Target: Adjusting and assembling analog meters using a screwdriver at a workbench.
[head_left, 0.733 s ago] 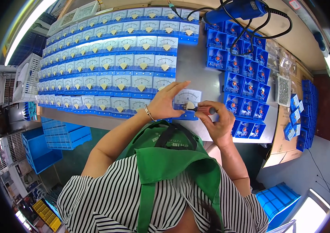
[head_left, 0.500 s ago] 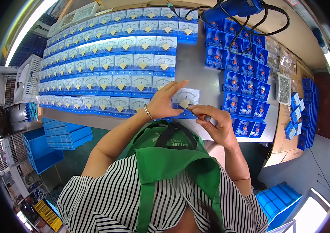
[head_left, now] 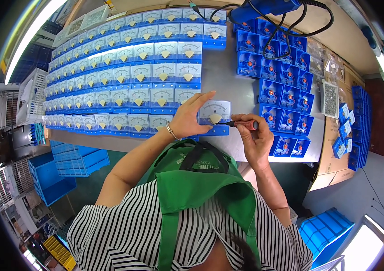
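In front of me on the metal table stands a meter (head_left: pixel 215 109) with a white dial face, a cream fan-shaped piece and a blue base. My left hand (head_left: pixel 187 118) grips it along its left side, thumb low and fingers at the upper edge. A screwdriver (head_left: pixel 247 125) with a red and dark handle is held in the fingers of my right hand (head_left: pixel 257 143). Its shaft points left, and the tip meets the meter's face beside the fan-shaped piece. Rows of similar meters (head_left: pixel 140 96) fill the table to the left.
Open blue housings (head_left: pixel 271 92) with wiring inside stand to the right. Near them is a tray of small metal parts (head_left: pixel 330 100). A blue power tool (head_left: pixel 264 10) with a black cable hangs over the far side. Blue crates (head_left: pixel 80 158) lie at lower left.
My right hand has turned the screwdriver, so its red handle now shows and lies more level. The left hand and meter have stayed almost in place; the view has shifted slightly.
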`<state>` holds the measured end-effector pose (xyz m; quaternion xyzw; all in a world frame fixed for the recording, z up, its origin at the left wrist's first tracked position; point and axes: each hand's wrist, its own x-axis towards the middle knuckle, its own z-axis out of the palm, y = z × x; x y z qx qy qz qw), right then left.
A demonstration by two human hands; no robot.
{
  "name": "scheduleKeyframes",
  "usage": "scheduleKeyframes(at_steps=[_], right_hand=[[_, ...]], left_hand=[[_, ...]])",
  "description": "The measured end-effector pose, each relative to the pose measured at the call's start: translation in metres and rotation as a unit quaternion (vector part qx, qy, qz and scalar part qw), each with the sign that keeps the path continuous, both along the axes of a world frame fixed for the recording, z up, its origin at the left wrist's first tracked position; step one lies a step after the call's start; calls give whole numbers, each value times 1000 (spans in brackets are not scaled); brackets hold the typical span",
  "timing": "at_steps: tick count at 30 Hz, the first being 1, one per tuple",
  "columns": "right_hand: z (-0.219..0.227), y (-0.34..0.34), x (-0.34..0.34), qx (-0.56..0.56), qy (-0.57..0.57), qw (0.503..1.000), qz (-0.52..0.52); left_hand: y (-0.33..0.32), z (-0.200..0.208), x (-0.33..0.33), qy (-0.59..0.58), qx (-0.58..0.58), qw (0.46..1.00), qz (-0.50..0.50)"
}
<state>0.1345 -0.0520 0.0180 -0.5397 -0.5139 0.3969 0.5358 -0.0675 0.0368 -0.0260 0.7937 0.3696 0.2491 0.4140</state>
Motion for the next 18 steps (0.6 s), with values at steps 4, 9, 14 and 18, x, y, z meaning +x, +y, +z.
scheduleKeyframes(at_steps=[4, 9, 14, 18], right_hand=[[7, 6, 4, -8, -46, 997, 54], [-3, 18, 20, -1, 329, 944, -38], [-68, 21, 32, -346, 270, 898, -12], [-65, 45, 29, -321, 314, 892, -46]], left_hand=[[2, -6, -1, 13, 8, 1000, -24], [9, -10, -3, -17, -3, 1000, -17], [24, -23, 18, -72, 0, 996, -43], [45, -39, 28, -81, -14, 995, -63]])
